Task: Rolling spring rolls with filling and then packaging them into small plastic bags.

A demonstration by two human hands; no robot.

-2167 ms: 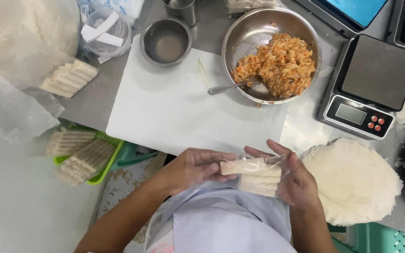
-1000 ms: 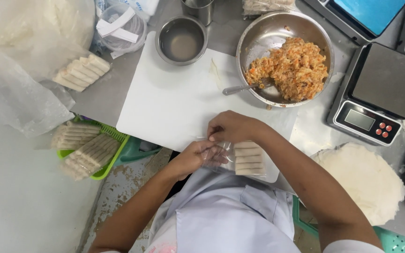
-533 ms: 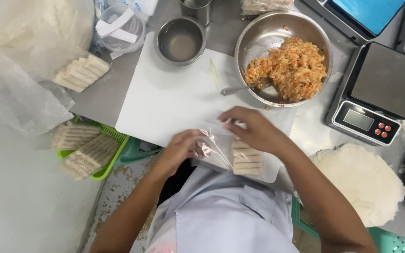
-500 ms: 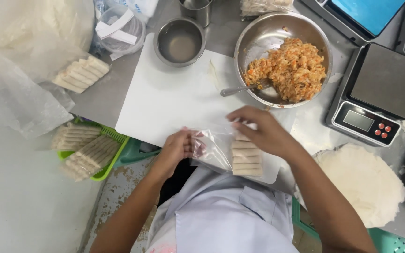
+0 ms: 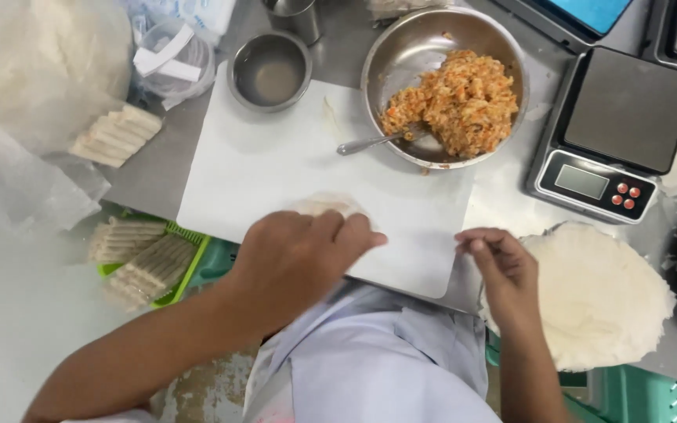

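Stainless steel table (image 5: 150,168) lit evenly from above, worn and stained floor (image 5: 205,392) seen below its edge, green plastic crate (image 5: 652,395) tucked underneath at the right

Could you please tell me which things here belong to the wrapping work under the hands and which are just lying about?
In use: left hand on a thin wrapper; right hand at the wrapper stack; white board; bowl of orange filling with spoon.

Lying about: digital scale; small steel bowl; green basket.
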